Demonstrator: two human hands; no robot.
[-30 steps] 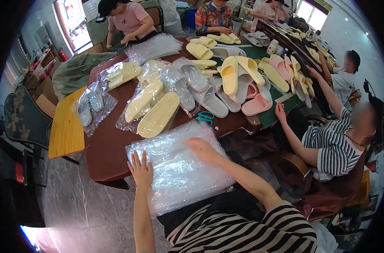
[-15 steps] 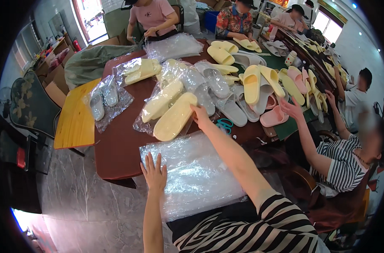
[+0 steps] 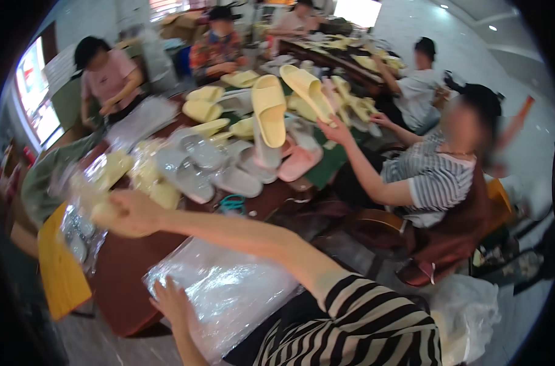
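Right hand reaching out across the brown table, fingers curled around a pale yellow foam slipper, blurred by motion; grip looks closed on it, though exact finger placement hard to tell. Left hand spread flat, fingers apart, pressing on the near edge of a stack of clear crinkly plastic bags, just nearer the body than the slipper.

Slipper likely light, soft and springy, not fragile; best taken across the middle of the sole or by the strap. Bags thin, slick and floppy, apt to slide off each other; best pinned flat or pinched at an open edge.

Beyond the slipper, farther up the table: more slippers, some bagged, grey ones, a pink one, yellow ones. Left of the slipper, a yellow wooden stool. Around the table, other seated people; nearest at right, one in a striped shirt, hand among the slippers. Grey floor, bright window far left.
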